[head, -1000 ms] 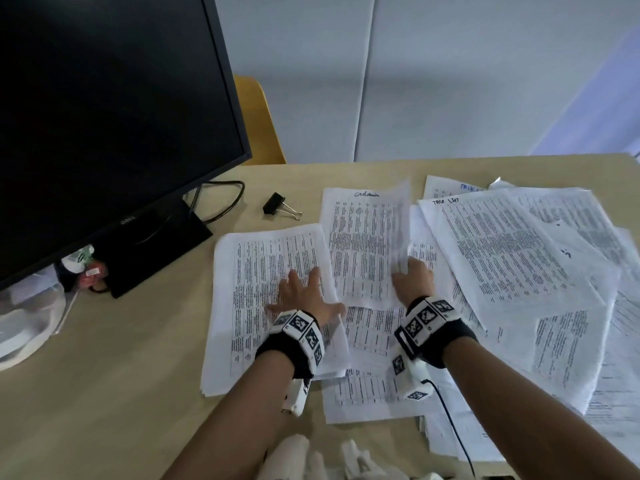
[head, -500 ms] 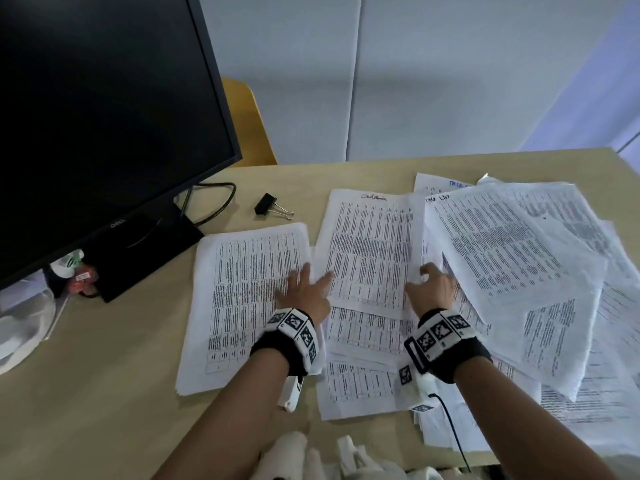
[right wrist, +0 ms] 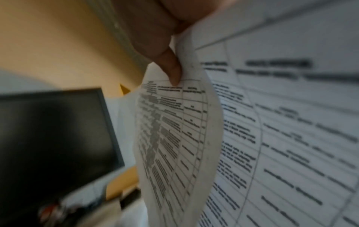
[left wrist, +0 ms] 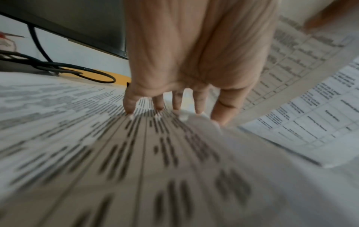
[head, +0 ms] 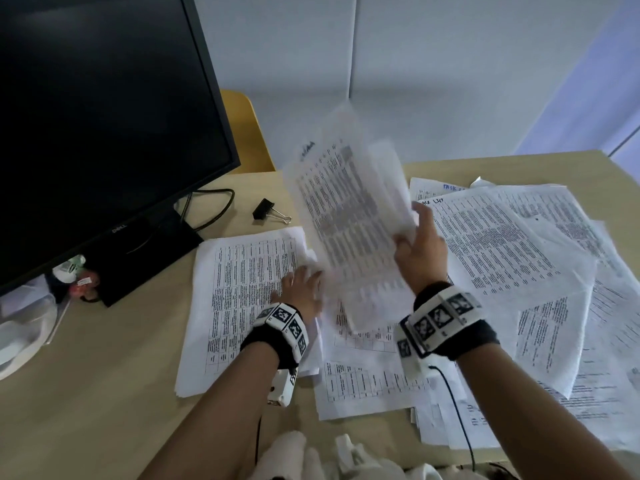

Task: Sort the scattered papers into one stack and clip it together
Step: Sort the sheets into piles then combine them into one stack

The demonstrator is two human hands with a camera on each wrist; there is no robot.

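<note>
Right hand (head: 420, 251) pinches a sheet (head: 349, 220) by its right edge and holds it raised, tilted and blurred, above the table (head: 86, 393) — thumb on the printed face in the right wrist view. Left hand (head: 301, 289) lies flat on the stack (head: 242, 299), fingers (left wrist: 129, 102) straight and spread, tips pressing the top page; it grasps nothing. The stack sits at table centre-left, just in front of the monitor (head: 104, 116) base. Loose papers (head: 519, 271) spread overlapping across the right half of the table, some running under the right forearm and toward the near edge. The lifted sheet hides part of the papers behind it and the stack's far right corner. Binder clip (head: 268, 210) lies closed on bare table between the monitor base and the raised sheet, apart from both. A black cable (head: 211, 202) loops beside the base. Yellow chair back (head: 247, 129) shows behind the monitor.
</note>
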